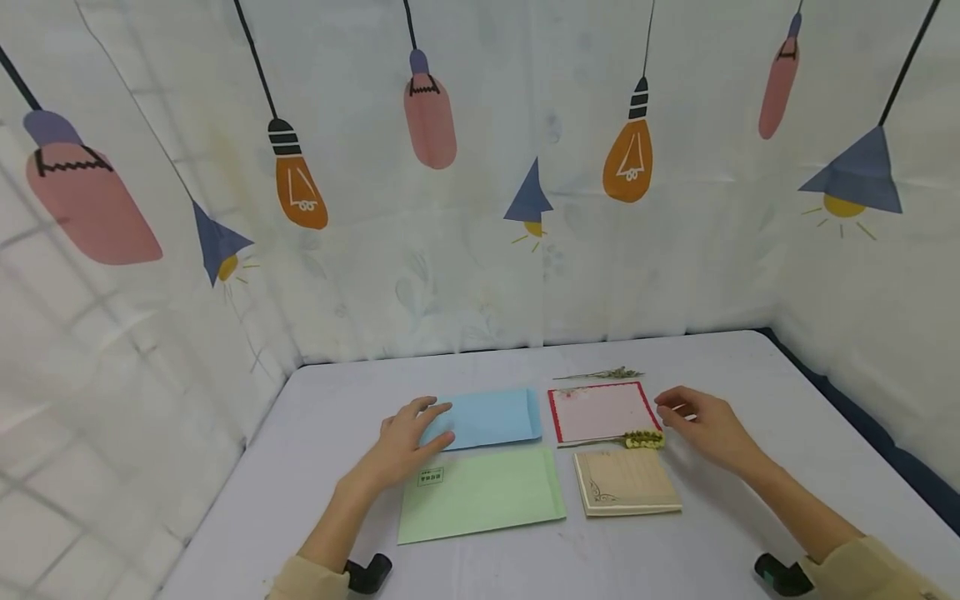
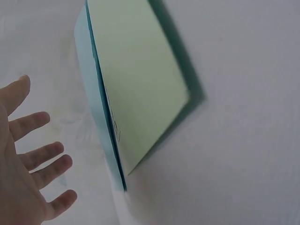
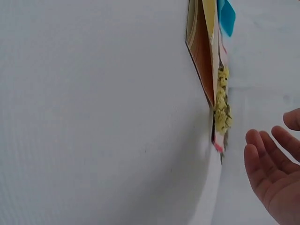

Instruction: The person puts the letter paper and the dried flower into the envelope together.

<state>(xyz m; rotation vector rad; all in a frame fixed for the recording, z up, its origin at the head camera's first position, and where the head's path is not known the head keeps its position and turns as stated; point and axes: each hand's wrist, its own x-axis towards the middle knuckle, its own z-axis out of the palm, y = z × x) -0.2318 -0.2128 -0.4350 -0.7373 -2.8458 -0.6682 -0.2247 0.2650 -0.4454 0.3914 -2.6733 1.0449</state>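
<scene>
My left hand [image 1: 412,437] is spread over the left end of a light blue envelope [image 1: 487,418], its fingers parted with nothing between them. Nearer to me lies a pale green envelope [image 1: 483,496] with a small printed box at its upper left. In the left wrist view the fingers [image 2: 47,159] stand apart from both envelopes. My right hand [image 1: 701,425], fingers loosely bent, hovers just right of a pink card with a red border [image 1: 603,412]. A sprig of dried yellow flowers [image 1: 643,439] lies across the card's near edge. Below it sits a tan notebook [image 1: 628,483].
A thin dried sprig [image 1: 603,374] lies behind the pink card. All of this is on a white table [image 1: 337,392], with a white curtain [image 1: 480,275] printed with lamps behind it. Dark cloth [image 1: 862,421] runs along the right edge.
</scene>
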